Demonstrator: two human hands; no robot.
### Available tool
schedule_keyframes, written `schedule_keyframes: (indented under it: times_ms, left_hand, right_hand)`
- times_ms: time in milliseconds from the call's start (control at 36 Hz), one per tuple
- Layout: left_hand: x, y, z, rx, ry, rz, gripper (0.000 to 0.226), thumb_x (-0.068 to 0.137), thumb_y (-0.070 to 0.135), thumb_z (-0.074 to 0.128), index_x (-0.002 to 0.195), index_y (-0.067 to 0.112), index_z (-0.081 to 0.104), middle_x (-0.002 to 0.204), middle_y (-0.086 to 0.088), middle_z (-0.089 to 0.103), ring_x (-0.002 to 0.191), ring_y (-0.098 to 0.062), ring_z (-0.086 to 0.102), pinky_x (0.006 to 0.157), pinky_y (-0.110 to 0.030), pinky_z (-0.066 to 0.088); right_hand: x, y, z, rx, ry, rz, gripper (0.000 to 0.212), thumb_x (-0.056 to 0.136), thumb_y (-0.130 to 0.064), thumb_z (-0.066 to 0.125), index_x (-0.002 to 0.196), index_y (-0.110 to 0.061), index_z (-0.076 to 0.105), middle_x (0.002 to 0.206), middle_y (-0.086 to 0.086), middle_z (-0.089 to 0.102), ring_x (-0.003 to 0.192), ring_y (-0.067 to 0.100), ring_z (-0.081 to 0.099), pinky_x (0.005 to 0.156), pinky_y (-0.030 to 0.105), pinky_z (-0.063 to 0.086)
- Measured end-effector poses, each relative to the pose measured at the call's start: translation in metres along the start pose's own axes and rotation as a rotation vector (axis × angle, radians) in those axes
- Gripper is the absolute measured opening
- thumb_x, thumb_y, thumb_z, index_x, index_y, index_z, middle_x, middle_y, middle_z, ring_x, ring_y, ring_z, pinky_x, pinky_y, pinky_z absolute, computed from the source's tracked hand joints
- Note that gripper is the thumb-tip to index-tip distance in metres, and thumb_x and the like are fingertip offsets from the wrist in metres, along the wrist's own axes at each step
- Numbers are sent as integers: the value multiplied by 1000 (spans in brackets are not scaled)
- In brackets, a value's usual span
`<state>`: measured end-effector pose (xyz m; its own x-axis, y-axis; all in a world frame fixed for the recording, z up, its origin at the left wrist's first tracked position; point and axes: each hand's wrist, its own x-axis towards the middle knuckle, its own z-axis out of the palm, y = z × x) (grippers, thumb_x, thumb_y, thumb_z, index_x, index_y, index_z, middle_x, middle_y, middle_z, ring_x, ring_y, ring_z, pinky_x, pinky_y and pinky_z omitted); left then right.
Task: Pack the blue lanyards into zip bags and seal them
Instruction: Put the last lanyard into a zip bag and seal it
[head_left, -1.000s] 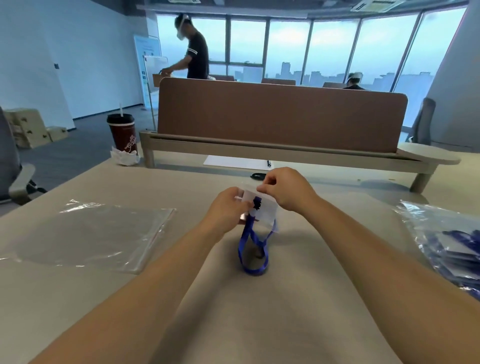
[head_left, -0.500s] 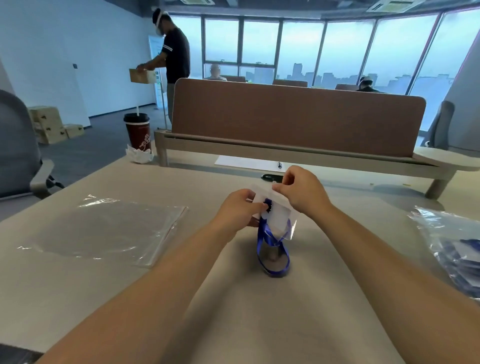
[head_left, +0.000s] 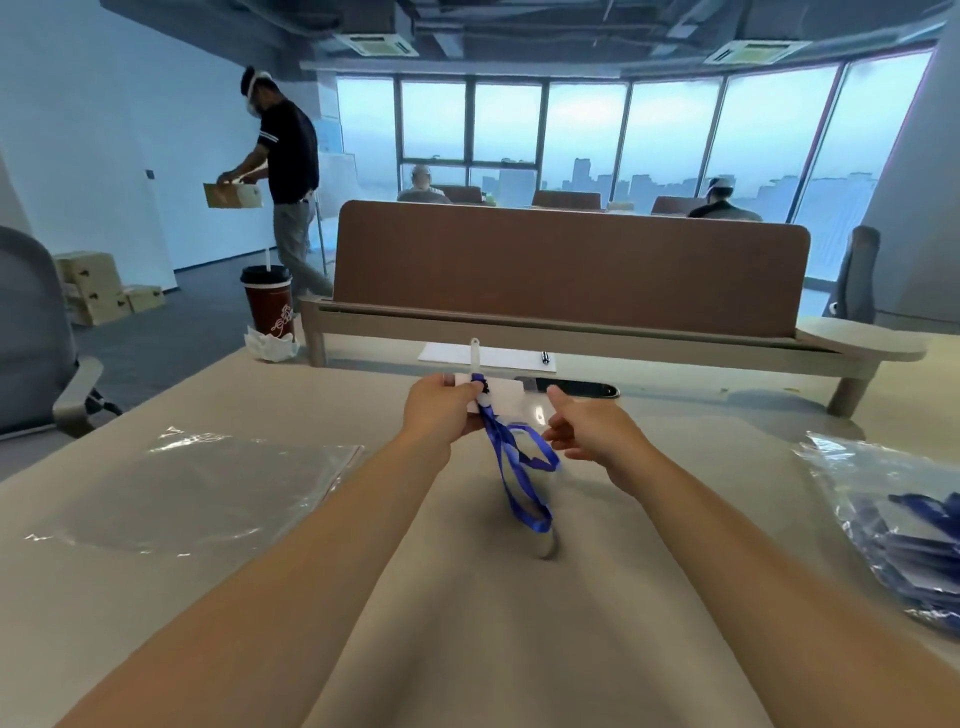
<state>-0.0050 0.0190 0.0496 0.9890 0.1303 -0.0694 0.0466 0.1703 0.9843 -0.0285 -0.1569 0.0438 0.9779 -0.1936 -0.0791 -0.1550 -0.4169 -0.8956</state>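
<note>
The lanyard (head_left: 519, 470) is held above the middle of the table (head_left: 519, 623). Its top end is pinched in the left hand (head_left: 447, 410) together with a white piece (head_left: 501, 396), and the blue strap hangs down in a loose double loop. The right hand (head_left: 587, 434) is spread, thumb raised, just beside the upper loop; nothing is gripped by it.

For the step in hand, judged to be the bagging of this one lanyard, the hanging loops are best gathered and folded flat by the free hand, so that no strap is caught in the seal.

Whether the white piece is a small bag or a card cannot be told. A pale rod (head_left: 474, 353) above it is not identified. An empty clear bag (head_left: 208, 488) lies flat at the left. At the right edge a filled bag (head_left: 893, 525), holding more blue straps, is cut off.
</note>
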Motion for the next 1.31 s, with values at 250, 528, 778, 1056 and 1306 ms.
schedule_keyframes:
  times_ms: [250,528,778,1056,1306]
  left_hand:
    - [4,11,12,56,127,22,23,96,10,62,117,9,55,104,-11,65,70,-23,71,60,-27,60]
    - [10,9,-2,-104,149,-82,34,92,10,68,124,6,58,98,-13,69,79,-25,73,71,-33,62]
    - [16,11,-10,-141,101,-71,31,92,8,68,121,3,59,102,-15,70,86,-26,73,73,-33,62]
    - [17,11,-8,-89,65,-39,33,92,9,67,123,2,58,107,-16,70,87,-30,73,82,-41,61]
    - [10,23,-22,-266,-40,-129,7,93,-1,62,100,1,63,97,-14,71,83,-23,70,70,-31,61]
  right_hand:
    - [-21,-7,25,-89,-246,-144,27,85,-36,75,97,-12,75,94,-1,74,90,14,65,79,30,49]
    - [-21,2,31,7,-373,-107,17,85,-8,71,102,-3,71,93,7,77,92,23,74,99,45,53]
    - [-13,7,36,236,-475,-60,27,93,-19,66,117,-6,66,108,6,76,106,24,70,103,44,50]
    - [-16,-2,55,310,-474,-61,15,94,-9,63,106,-2,69,101,11,76,98,24,73,93,35,54]
    - [-8,14,35,477,-533,41,17,95,-2,59,111,5,64,72,12,57,69,22,57,76,35,55]
